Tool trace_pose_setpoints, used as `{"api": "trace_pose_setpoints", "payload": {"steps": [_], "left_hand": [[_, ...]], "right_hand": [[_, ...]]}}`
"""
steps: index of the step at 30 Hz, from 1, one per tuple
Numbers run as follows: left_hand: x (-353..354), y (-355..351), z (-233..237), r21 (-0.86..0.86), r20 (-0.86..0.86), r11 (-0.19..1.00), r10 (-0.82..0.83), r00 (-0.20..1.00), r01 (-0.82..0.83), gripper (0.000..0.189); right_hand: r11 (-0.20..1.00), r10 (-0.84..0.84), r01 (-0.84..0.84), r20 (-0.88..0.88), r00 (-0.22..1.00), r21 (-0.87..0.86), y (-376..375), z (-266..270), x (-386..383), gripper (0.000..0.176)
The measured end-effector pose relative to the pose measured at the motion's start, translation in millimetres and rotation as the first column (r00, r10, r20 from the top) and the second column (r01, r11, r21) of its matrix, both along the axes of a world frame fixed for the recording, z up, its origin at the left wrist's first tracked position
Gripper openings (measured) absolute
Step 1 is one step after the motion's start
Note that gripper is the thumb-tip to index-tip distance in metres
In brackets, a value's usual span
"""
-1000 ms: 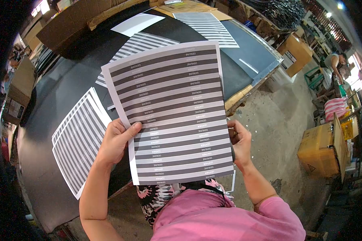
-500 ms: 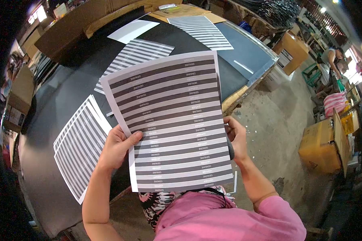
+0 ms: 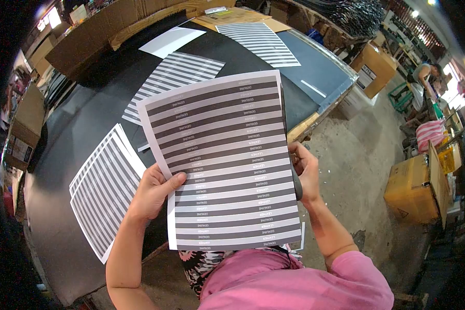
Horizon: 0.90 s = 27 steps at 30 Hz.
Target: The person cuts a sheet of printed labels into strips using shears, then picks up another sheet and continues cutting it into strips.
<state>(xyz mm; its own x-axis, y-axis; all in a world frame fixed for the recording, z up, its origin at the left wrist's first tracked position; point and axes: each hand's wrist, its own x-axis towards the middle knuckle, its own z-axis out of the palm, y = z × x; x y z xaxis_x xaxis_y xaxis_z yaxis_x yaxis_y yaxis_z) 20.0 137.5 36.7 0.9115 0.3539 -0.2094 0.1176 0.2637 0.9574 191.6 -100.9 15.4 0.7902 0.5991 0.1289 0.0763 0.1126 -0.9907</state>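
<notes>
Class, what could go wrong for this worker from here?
The left hand pinches the striped sheet at one edge, so it might crease there. The right hand appears to hold a dark object partly hidden behind that sheet, so a slip might go unnoticed. The stacked sheets beside the left hand could be nudged.

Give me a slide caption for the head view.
Left hand holds a striped sheet printed GENUINE LEATHER, right hand at its edge, beside a dark table bearing more striped sheets.

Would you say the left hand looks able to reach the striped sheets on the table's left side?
Probably yes: nothing visible stands between the left hand and those striped sheets, though it must likely release the held sheet first.
</notes>
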Motion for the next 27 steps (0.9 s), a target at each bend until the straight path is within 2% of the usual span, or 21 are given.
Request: {"api": "trace_pose_setpoints", "payload": {"steps": [3, 13, 27], "left_hand": [[0.4, -0.5, -0.1, -0.010, 0.002, 1.000, 0.003, 1.000, -0.003, 0.030], [1.5, -1.9, 2.4, 0.007, 0.001, 1.000, 0.019, 1.000, -0.019, 0.032], [1.9, -1.8, 3.3, 0.032, -0.016, 0.999, 0.011, 1.000, -0.011, 0.031]], "right_hand": [[0.999, 0.009, -0.009, 0.001, 1.000, 0.053, 1.1, 0.4, 0.2, 0.040], [0.998, 0.001, 0.001, -0.040, 0.999, 0.060, 1.8, 1.7, -2.4, 0.038], [0.997, -0.070, 0.070, -0.027, 0.997, -0.022, 1.1, -4.2, -3.8, 0.032]]}}
